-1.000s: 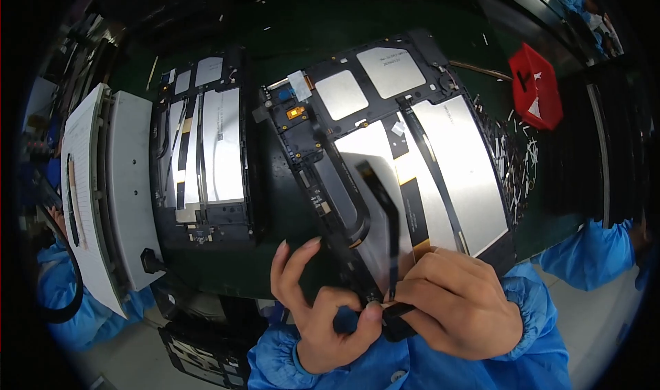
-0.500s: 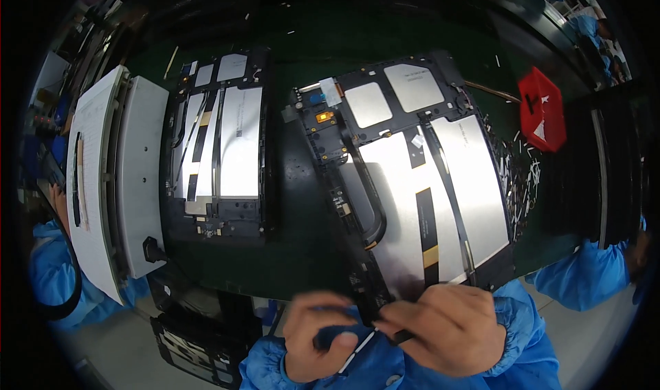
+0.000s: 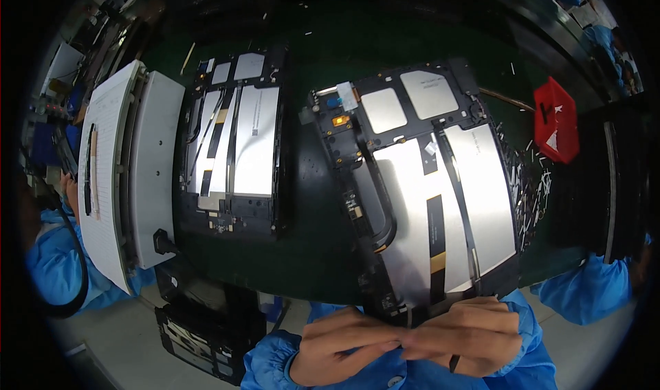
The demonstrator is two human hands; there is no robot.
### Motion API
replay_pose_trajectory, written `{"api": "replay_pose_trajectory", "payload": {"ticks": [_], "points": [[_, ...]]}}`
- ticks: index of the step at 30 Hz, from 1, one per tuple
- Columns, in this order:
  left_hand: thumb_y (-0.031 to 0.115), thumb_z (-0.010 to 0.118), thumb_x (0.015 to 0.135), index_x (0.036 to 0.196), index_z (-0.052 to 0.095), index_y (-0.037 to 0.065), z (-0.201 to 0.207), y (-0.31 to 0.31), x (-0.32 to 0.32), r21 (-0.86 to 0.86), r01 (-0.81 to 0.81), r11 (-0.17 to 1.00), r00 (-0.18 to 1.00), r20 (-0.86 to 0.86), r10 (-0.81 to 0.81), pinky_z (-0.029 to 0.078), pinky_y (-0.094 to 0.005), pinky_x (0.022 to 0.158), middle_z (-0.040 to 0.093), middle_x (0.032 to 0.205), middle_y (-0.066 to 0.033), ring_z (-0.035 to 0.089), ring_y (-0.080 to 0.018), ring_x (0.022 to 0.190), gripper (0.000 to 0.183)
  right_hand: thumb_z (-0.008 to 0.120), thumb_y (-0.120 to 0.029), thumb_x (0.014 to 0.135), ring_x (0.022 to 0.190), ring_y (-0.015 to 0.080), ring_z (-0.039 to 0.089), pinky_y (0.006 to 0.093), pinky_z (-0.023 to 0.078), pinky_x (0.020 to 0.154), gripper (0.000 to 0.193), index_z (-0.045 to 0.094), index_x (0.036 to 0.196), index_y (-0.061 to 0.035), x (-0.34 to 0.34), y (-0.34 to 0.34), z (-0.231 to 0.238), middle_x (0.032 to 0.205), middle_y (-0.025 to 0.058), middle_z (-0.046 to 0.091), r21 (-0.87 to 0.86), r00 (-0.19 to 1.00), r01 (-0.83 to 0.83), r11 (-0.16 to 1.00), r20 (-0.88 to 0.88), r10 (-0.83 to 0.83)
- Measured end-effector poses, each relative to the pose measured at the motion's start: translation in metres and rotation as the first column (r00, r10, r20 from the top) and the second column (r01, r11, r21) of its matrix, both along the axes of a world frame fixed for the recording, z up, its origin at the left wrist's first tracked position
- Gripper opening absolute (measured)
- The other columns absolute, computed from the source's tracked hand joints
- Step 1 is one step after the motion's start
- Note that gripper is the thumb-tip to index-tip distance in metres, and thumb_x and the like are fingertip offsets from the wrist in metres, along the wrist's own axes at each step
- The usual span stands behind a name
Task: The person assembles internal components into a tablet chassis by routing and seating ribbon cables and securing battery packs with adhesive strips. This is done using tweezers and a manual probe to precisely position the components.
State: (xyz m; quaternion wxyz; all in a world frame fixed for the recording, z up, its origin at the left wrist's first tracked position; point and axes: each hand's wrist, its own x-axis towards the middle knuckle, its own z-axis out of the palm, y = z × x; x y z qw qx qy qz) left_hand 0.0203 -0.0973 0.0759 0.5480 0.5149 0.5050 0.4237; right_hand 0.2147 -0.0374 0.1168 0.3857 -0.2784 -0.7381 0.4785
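An opened tablet (image 3: 474, 204), with silver battery panels, a black frame and dark ribbon cables, lies slanted on the dark green bench. At its near edge, my left hand (image 3: 340, 345) and my right hand (image 3: 474, 331) meet, fingertips pressed together. The left fingers reach rightward, closed; whatever they pinch is hidden. My right hand is closed too, and a short dark end (image 3: 454, 364) of something thin shows beneath it; its kind cannot be made out. A second opened tablet (image 3: 258, 142) lies to the left, apart from both hands.
A red bin (image 3: 555, 122) stands at right beside scattered white strips (image 3: 533, 197). A grey box (image 3: 157, 170) at left has a paper sheet (image 3: 106, 184) and pens against it. Another device (image 3: 196, 345) sits below the bench edge. Co-workers' blue sleeves (image 3: 584, 290) show at both sides.
My left hand has moved right and its fingers have closed in against the right fingers. The white strip beneath them is no longer visible. The whole view has shifted slightly.
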Motion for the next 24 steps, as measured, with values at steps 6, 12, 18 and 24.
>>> {"api": "replay_pose_trajectory", "payload": {"ticks": [6, 12, 18, 24], "points": [[0.001, 0.071, 0.072, 0.082, 0.066, -0.002, 0.011, 0.020, 0.012, 0.288, 0.037, 0.957, 0.999, 0.005, -0.041, 0.046, -0.0291, 0.055, 0.064, 0.078, -0.0154, 0.060, -0.0233, 0.063, 0.012, 0.067, -0.002, 0.076, 0.056, 0.0167, 0.064, 0.0213, 0.052, 0.051, 0.019, 0.069, 0.096, -0.0022, 0.002, -0.005, -0.005, 0.083, 0.0104, 0.064, 0.128, 0.983, 0.169, 0.977, 0.042, -0.176], [0.011, 0.071, 0.074, 0.093, 0.062, 0.000, 0.013, 0.031, 0.010, 0.509, -0.005, 0.861, 0.955, -0.251, 0.155, 0.045, -0.0378, 0.074, 0.065, 0.087, -0.0181, 0.060, -0.0279, 0.067, 0.023, 0.062, -0.010, 0.076, 0.055, 0.0213, 0.057, 0.0274, 0.045, 0.049, 0.019, 0.065, 0.092, -0.0021, 0.013, 0.011, 0.028, 0.081, 0.0119, 0.061, 0.320, 0.987, -0.021, 0.947, 0.156, -0.031], [0.006, 0.072, 0.068, 0.093, 0.060, 0.007, 0.022, 0.038, 0.020, 0.678, 0.180, 0.713, 0.942, -0.327, 0.073, 0.039, -0.0430, 0.092, 0.069, 0.075, -0.0045, 0.065, -0.0249, 0.087, 0.028, 0.063, -0.010, 0.076, 0.062, 0.0174, 0.058, 0.0269, 0.045, 0.055, 0.016, 0.065, 0.090, -0.0029, 0.065, 0.025, 0.021, 0.084, 0.0102, 0.061, 0.418, 0.979, 0.117, 0.901, 0.106, -0.177], [0.007, 0.067, 0.078, 0.084, 0.059, 0.006, 0.015, 0.047, 0.020, 0.545, -0.044, 0.838, 0.996, -0.039, 0.078, 0.037, -0.0452, 0.095, 0.068, 0.073, -0.0087, 0.063, -0.0280, 0.091, 0.010, 0.062, -0.007, 0.082, 0.079, 0.0142, 0.060, 0.0246, 0.046, 0.074, 0.017, 0.064, 0.096, 0.0026, 0.186, 0.108, 0.011, 0.083, 0.0092, 0.063, 0.551, 0.297, 0.736, 0.392, 0.257, -0.919]]}}
